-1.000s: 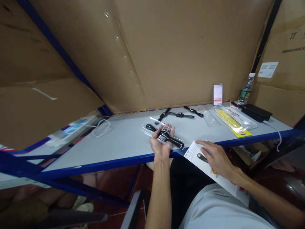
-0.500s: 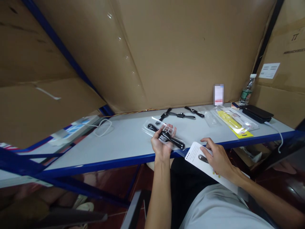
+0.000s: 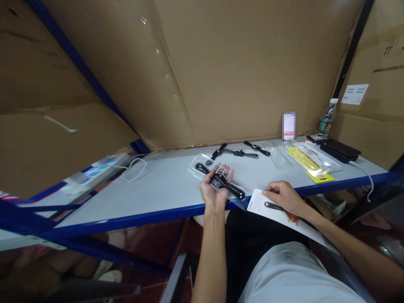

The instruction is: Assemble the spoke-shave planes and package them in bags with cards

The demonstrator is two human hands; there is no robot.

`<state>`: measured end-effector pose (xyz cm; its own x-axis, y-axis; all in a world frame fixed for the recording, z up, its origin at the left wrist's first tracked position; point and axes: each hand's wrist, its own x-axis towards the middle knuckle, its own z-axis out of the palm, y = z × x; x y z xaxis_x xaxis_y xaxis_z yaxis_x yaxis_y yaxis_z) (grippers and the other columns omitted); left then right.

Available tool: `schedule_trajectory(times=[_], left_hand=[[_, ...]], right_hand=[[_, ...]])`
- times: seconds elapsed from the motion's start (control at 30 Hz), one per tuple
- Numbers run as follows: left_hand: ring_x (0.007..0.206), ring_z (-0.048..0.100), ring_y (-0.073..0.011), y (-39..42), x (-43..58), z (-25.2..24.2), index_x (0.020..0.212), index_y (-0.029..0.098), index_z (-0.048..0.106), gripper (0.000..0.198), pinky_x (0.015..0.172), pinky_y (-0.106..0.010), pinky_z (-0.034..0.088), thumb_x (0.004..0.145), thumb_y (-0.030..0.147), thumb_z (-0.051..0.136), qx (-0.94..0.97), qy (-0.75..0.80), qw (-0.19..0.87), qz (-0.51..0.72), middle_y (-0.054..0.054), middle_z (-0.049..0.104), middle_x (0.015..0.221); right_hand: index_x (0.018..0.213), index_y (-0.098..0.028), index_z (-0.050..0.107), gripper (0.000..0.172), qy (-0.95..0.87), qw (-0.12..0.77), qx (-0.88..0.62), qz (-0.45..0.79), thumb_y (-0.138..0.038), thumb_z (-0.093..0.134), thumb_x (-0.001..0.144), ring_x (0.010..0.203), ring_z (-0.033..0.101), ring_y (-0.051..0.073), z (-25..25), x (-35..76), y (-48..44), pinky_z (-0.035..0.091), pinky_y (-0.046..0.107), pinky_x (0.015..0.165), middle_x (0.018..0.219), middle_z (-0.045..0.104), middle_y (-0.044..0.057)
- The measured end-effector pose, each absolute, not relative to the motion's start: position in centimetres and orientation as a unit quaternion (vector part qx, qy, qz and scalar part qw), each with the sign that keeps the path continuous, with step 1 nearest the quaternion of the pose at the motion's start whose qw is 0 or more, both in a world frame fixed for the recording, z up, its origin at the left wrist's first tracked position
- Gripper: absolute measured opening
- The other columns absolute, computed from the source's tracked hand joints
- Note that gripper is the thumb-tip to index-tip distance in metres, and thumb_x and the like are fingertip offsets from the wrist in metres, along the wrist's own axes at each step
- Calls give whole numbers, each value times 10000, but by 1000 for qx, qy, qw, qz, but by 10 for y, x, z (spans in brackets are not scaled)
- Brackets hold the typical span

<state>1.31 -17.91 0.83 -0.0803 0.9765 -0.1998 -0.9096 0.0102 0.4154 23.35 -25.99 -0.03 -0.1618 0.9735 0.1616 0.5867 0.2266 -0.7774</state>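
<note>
My left hand (image 3: 216,189), palm up, is closed around a clear plastic blister (image 3: 202,159) with a black spokeshave (image 3: 232,188) in it. Below the table's front edge, my right hand (image 3: 284,197) pinches a white printed backing card (image 3: 259,202) between thumb and fingers. The card bears a picture of a dark handle and a red patch. Its upper corner lies close to the blister's lower right end; whether they are joined I cannot tell. Behind my left hand, three loose black spokeshaves lie on the table, including one in the middle (image 3: 241,153) and one farther right (image 3: 257,148).
Clear plastic packaging (image 3: 274,155) and a yellow-backed pack (image 3: 304,160) lie on the table's right. Beyond them are a black case (image 3: 339,150) with a white cable, a bottle (image 3: 326,122) and an upright phone (image 3: 288,126). A power strip (image 3: 91,174) is at left; cardboard (image 3: 236,71) rises behind.
My right hand has drawn its fingers together at the card's upper edge, and more of the card's picture shows. My left hand and the blister have hardly moved.
</note>
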Motion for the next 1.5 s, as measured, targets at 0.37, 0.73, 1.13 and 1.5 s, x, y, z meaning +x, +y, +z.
schedule_trajectory(times=[0.37, 0.73, 1.13, 1.5], left_hand=[[861, 719, -206, -179, 12, 9, 955, 119, 682, 220, 956, -456, 568, 814, 134, 514, 78, 226, 677, 696, -101, 734, 872], [843, 720, -207, -177, 11, 4, 982, 113, 685, 234, 956, -465, 567, 809, 141, 530, 84, 213, 680, 696, -101, 731, 870], [856, 720, -203, -181, 12, 9, 1016, 104, 686, 262, 922, -427, 584, 825, 140, 511, 93, 224, 680, 692, -106, 731, 896], [845, 724, -210, -181, 12, 9, 1011, 99, 687, 261, 906, -421, 587, 819, 130, 513, 81, 224, 683, 690, -112, 733, 886]], right_hand=[[684, -203, 615, 305, -703, 342, -568, 258, -406, 542, 899, 642, 561, 160, 3, 229, -262, 376, 277, 615, 644, 634, 4], [686, -202, 588, 308, -711, 335, -557, 266, -403, 534, 913, 649, 546, 156, 7, 224, -272, 371, 272, 618, 647, 609, -1], [647, -181, 573, 375, -704, 310, -520, 372, -509, 558, 828, 621, 424, 129, 10, 233, -258, 314, 250, 555, 614, 476, -22], [678, -196, 557, 334, -703, 331, -553, 299, -441, 516, 902, 616, 480, 138, 5, 228, -263, 332, 262, 588, 615, 532, -18]])
